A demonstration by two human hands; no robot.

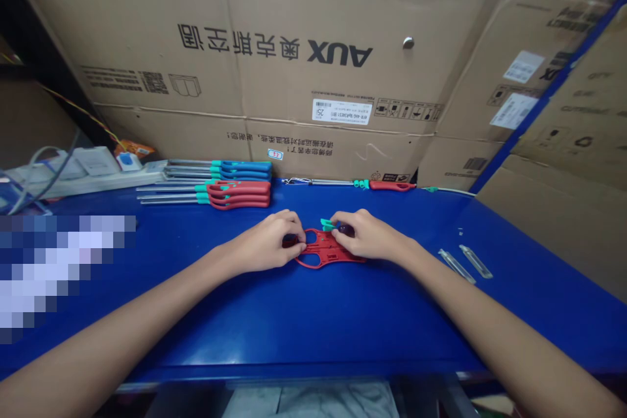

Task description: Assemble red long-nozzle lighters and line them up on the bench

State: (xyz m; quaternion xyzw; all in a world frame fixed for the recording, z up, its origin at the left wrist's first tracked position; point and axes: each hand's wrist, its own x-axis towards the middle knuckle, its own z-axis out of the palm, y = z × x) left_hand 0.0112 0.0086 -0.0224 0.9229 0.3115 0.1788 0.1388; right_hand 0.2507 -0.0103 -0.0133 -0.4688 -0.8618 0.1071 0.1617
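White plastic stood at the far left: one power strip [130, 177], its plugs and cables too tangled to count, above a pixelated patch that hid part of the table [304, 320]. Next lay blue-handled lighters [247, 170], too overlapped to number, and what looked like three red-handled lighters [240, 196] stacked before them. The left hand [272, 241] pinched the looped end of one red shell [327, 249], which lay on the table between both hands, ribbed inner side up, its right end covered. The right hand [365, 232] gripped one green piece [326, 225] above it; a dark object [347, 230] at those fingers was hard to make out. Farther right lay two clear tubes [458, 266].
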